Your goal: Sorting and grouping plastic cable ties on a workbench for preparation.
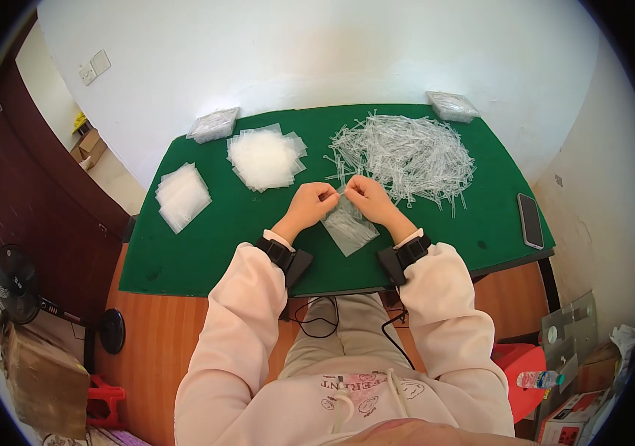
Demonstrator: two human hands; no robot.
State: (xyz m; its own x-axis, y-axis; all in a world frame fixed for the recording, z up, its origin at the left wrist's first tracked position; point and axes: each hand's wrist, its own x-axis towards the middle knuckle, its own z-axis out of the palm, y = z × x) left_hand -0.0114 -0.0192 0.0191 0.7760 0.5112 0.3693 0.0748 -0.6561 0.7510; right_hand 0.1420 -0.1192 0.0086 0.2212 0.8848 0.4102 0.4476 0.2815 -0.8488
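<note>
At the middle of the green-covered table [258, 245], a small clear plastic bag [350, 232] lies tilted below my hands. My left hand [308, 206] and my right hand [371, 199] pinch its top edge, fingertips almost meeting. Thin clear pieces seem to be inside the bag, though the detail is too fine to be sure. Just beyond my right hand spreads a big heap of thin clear plastic sticks [414, 156], some with looped ends. To the far left of my hands lies a pile of flat clear bags [265, 157], and a smaller stack of filled-looking bags [183, 196] sits left of it.
Clear plastic boxes stand at the back edge, one left [213, 125] and one right [452, 106]. A phone [530, 221] lies by the right edge. Beside the table are a black fan [16, 285], a red stool [519, 375] with a bottle [539, 380], and cartons [44, 379].
</note>
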